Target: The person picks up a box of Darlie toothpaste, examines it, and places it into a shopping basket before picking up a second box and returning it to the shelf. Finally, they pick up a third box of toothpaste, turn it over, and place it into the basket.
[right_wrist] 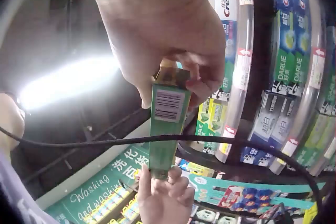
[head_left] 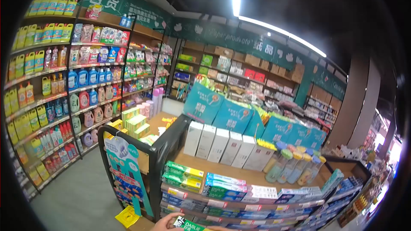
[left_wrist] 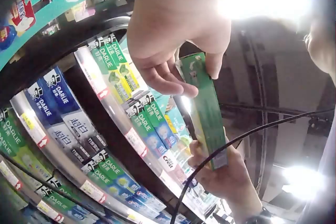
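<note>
A green DARLIE toothpaste box shows at the bottom edge of the head view, with my left hand on its left end. In the left wrist view the left hand pinches one end of the box between thumb and fingers, and my right hand holds the other end. The right wrist view has the right hand gripping the end beside the barcode on the box; the left hand holds the far end.
A shelf rack of toothpaste boxes stands in front, with white boxes and lidded bottles on top. Detergent shelves line the left wall. A yellow item lies low beside the rack. A black cable crosses the wrist views.
</note>
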Demonstrator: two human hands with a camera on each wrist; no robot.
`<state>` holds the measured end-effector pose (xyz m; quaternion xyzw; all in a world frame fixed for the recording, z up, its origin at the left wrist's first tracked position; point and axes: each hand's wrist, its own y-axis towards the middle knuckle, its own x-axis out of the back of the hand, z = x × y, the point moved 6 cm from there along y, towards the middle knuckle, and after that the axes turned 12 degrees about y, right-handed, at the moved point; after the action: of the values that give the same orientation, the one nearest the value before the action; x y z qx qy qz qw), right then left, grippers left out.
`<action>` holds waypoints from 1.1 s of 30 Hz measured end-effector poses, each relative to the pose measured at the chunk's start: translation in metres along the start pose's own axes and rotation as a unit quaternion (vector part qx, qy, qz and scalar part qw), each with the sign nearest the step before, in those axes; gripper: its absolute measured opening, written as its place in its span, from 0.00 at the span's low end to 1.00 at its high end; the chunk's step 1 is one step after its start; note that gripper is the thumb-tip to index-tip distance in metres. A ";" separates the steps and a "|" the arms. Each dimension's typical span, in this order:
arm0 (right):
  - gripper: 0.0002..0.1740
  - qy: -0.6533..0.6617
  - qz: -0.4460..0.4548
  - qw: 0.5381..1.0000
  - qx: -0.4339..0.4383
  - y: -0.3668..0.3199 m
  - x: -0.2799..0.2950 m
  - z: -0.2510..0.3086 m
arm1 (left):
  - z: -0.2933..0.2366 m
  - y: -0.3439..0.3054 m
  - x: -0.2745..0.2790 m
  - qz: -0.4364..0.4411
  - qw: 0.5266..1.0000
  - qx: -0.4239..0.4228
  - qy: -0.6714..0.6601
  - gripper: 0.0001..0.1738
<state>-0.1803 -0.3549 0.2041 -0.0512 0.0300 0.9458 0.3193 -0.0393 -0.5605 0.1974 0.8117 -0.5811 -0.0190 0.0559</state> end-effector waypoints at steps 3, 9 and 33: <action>0.23 0.061 -0.047 0.995 0.057 0.008 0.025 -0.021 | 0.017 0.006 0.011 -0.026 0.995 -0.003 -0.093 0.34; 0.39 0.175 -0.037 0.972 0.153 0.013 0.010 0.020 | -0.015 0.007 0.017 -0.103 0.991 -0.046 -0.078 0.41; 0.40 0.205 -0.007 0.977 0.056 0.021 0.008 0.009 | 0.018 -0.002 0.018 -0.137 0.986 0.015 -0.093 0.42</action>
<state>-0.2003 -0.3661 0.2124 -0.2262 0.1470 0.9099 0.3152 -0.0333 -0.5787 0.1795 0.8792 -0.4670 -0.0938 -0.0136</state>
